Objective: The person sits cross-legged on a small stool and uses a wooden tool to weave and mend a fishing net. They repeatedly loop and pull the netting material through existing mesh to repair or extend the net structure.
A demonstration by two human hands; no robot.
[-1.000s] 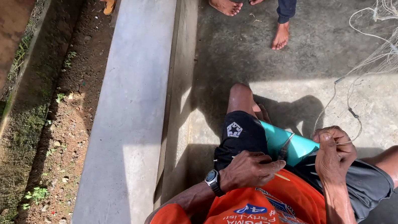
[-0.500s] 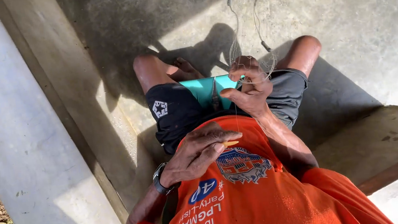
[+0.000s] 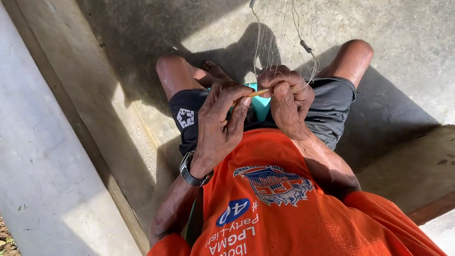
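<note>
A thin, pale fishing net (image 3: 279, 29) hangs down from the top of the view to the lap, its fine mesh bunched at the lower end. A slim yellowish wooden needle (image 3: 258, 93) lies nearly level, crossing just below the net's gathered edge.

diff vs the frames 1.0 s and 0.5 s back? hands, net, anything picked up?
The left hand rose from the orange shirt to meet the right hand; together they now pinch a thin tan stick at the net. The right hand stayed on the net; the teal thing stayed on the lap.
</note>
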